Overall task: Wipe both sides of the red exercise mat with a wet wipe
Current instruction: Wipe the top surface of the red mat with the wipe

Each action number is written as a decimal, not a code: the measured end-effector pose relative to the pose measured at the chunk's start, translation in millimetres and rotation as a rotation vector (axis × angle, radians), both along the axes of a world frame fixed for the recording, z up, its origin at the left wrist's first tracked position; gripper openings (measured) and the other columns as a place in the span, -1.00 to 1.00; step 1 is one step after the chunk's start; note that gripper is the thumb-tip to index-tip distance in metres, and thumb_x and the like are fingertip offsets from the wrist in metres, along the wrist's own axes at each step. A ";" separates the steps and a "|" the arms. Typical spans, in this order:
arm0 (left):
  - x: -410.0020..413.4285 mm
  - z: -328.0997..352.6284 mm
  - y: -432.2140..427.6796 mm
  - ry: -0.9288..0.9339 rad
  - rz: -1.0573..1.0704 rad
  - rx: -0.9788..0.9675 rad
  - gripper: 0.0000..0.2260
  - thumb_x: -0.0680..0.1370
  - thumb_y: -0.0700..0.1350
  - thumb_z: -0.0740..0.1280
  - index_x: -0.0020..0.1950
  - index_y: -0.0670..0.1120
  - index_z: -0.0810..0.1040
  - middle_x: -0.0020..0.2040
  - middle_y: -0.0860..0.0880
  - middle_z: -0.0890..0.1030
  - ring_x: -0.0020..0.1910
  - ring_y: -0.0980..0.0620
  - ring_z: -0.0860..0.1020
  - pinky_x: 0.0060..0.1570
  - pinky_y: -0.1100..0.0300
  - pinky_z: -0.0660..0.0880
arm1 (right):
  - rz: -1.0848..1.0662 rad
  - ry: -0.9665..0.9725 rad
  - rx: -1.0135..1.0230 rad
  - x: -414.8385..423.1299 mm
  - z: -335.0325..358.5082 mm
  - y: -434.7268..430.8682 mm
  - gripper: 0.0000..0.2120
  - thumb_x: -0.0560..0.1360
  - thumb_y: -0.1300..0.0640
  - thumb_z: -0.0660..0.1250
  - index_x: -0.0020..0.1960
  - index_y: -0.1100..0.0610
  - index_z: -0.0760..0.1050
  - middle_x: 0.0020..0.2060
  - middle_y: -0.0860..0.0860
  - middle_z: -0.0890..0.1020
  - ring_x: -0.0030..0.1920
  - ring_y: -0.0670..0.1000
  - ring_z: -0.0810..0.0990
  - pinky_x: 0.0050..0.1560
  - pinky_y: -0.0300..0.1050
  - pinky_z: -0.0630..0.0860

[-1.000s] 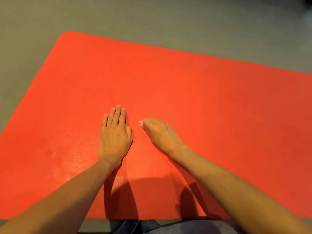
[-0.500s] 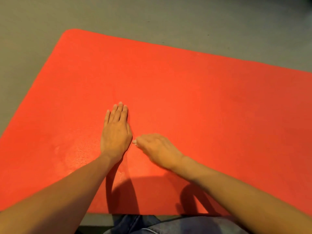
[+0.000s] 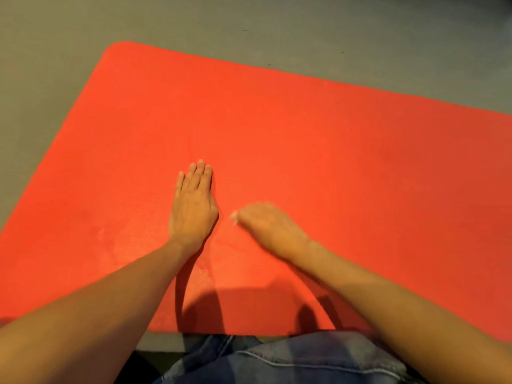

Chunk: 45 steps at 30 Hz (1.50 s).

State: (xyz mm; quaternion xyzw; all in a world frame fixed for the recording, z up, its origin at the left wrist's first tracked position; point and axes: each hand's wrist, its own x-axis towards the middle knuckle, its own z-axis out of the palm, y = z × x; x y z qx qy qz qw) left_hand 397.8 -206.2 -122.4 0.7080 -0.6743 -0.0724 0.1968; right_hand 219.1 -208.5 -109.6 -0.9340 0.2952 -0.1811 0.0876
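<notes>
The red exercise mat [image 3: 332, 162] lies flat on the grey floor [image 3: 55, 51], its long axis running from the corner beyond and to the left of the left grip [image 3: 192, 209] away to that grip's right, out of view; the left grip is released, palm down, fingers straight and together, pressing on the mat. The right grip [image 3: 271, 228] sits just to the right of the left grip, close but apart, blurred, its fingers curled down around a pale scrap that I take to be the wet wipe [image 3: 234, 215], most of it hidden under the hand. By my judgement the coming stroke turns on this: most of the mat's length lies to the right of the left grip, on the wiping hand's side, so the wipe can sweep away along the long axis while the left grip pins the mat; the underside is not yet turned up.
</notes>
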 end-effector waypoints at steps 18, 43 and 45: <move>59.5 16.0 61.3 0.154 -0.132 0.051 -0.66 0.39 -0.44 0.23 0.09 -0.26 0.63 0.22 -0.30 0.55 0.24 -0.31 0.49 0.26 -0.14 0.37 | -0.501 -0.040 0.166 42.0 18.1 44.3 -0.88 0.48 0.13 0.28 -0.21 0.14 0.43 -0.33 0.10 0.52 -0.31 0.18 0.52 -0.35 -0.03 0.37; 43.2 63.1 127.3 -0.280 -0.431 0.519 -0.46 0.46 -0.06 0.36 0.41 -0.04 0.29 0.27 -0.10 0.28 0.27 -0.13 0.33 0.11 0.03 0.39 | -1.041 0.337 0.545 29.1 43.1 148.4 -0.76 0.63 0.20 0.06 0.25 0.26 0.35 0.19 0.17 0.50 0.18 0.16 0.52 0.08 -0.01 0.44; 40.1 65.5 130.4 -0.321 -0.491 0.519 -0.43 0.45 0.00 0.38 0.40 -0.03 0.28 0.28 -0.08 0.28 0.28 -0.10 0.33 0.11 0.05 0.36 | -0.955 0.336 0.537 50.5 45.8 158.8 -0.75 0.64 0.25 0.02 0.27 0.26 0.31 0.20 0.17 0.49 0.18 0.15 0.52 0.08 -0.01 0.45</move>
